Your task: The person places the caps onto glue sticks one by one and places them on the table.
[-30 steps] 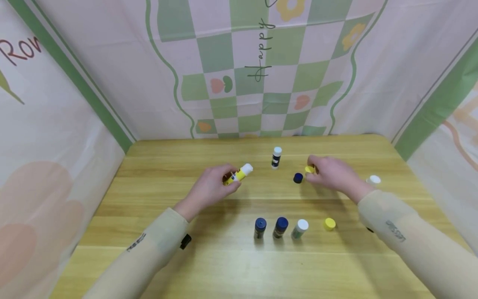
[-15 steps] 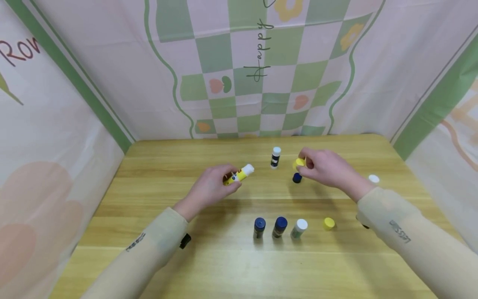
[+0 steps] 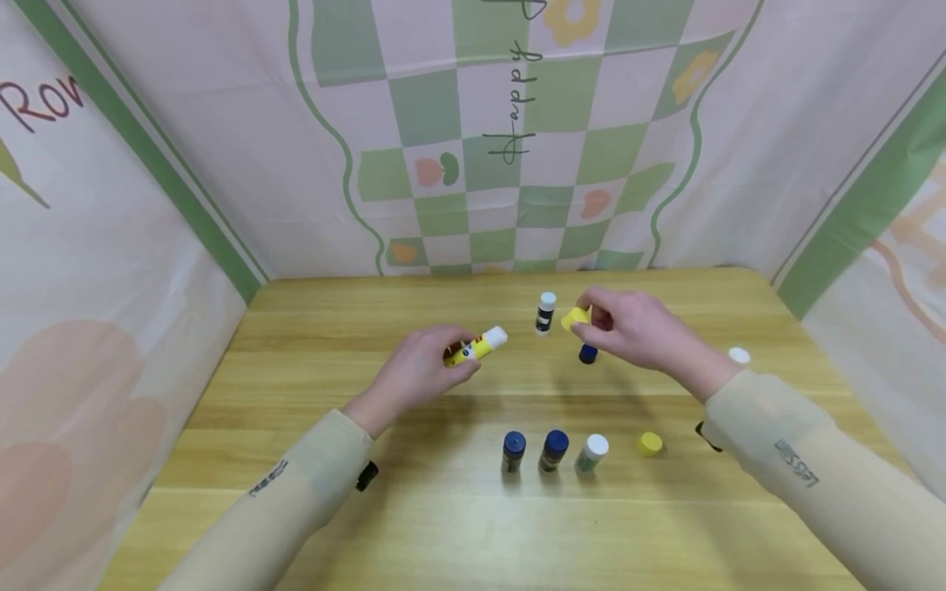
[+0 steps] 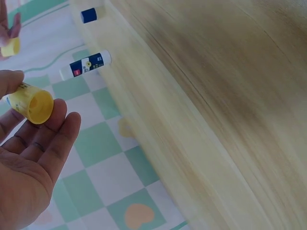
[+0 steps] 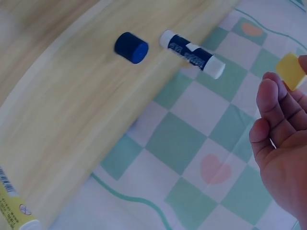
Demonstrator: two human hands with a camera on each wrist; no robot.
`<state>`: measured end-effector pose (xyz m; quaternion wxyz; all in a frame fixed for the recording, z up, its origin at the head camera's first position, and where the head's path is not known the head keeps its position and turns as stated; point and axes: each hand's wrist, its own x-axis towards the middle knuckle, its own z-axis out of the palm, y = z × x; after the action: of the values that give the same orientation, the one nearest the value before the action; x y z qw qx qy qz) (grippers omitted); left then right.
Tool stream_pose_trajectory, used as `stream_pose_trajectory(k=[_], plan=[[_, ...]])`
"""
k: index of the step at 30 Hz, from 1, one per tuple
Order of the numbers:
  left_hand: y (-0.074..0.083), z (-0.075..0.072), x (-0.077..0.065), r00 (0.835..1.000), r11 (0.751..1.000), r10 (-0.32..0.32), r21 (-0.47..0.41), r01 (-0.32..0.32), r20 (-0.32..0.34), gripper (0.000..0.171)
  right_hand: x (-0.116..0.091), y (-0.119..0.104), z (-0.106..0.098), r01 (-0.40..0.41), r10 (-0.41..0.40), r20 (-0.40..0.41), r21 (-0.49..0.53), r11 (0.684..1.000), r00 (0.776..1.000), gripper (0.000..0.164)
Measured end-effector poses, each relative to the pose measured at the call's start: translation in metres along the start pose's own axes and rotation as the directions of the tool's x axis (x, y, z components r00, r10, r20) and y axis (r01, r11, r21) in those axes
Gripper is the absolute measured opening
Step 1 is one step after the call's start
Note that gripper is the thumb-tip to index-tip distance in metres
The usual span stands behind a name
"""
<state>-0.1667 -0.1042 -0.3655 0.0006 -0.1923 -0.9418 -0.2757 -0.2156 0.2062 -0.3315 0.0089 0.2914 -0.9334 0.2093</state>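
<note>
Tilted up to the right in my left hand (image 3: 417, 369) is a yellow glue stick (image 3: 475, 346), its white end pointing away from the palm. The left wrist view shows the hollow yellow base of that glue stick (image 4: 41, 106). Thumb and fingers of my right hand (image 3: 636, 328) pinch a yellow cap (image 3: 573, 319) above the table. Below the right hand lies a navy cap (image 3: 587, 354). Farther back stands a glue stick with a navy label and white ends (image 3: 545, 313), also visible in the right wrist view.
Nearer on the wooden table (image 3: 310, 525) stand two dark-blue-capped glue sticks (image 3: 554, 450), a white-topped one with a green label (image 3: 593, 453) and another yellow cap (image 3: 650, 444). Beyond the right wrist stands a white-topped stick (image 3: 739, 355), partly hidden. A patterned curtain (image 3: 473, 164) hangs behind.
My right hand has moved left and slightly up with the yellow cap, now over the navy cap's far side. The left hand with the glue stick has barely shifted.
</note>
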Motion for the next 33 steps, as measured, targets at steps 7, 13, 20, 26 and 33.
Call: stream_pose_trajectory(k=[7,13,20,26,33], plan=[[0.003,-0.001,0.000,1.000,1.000,0.009,0.008,-0.009,0.007,0.034,0.000,-0.014,-0.002,0.056,-0.054,-0.027,0.053,0.997,0.998,0.022],[0.004,-0.001,0.001,1.000,1.000,0.020,0.015,-0.020,0.005,0.035,0.002,-0.021,0.001,0.116,-0.113,-0.051,0.063,0.991,0.992,0.022],[0.007,-0.002,0.003,0.998,0.997,0.070,0.032,-0.070,-0.003,0.033,0.002,-0.027,0.002,0.188,-0.182,-0.081,0.073,0.979,0.980,0.019],[0.010,-0.002,0.004,0.995,0.994,0.097,0.059,-0.097,0.003,0.032,0.002,-0.031,0.001,0.235,-0.226,-0.104,0.087,0.968,0.969,0.018],[0.013,-0.003,0.006,0.995,0.994,0.092,0.064,-0.093,0.022,0.033,0.003,-0.031,0.003,0.304,-0.293,-0.145,0.059,0.951,0.945,0.021]])
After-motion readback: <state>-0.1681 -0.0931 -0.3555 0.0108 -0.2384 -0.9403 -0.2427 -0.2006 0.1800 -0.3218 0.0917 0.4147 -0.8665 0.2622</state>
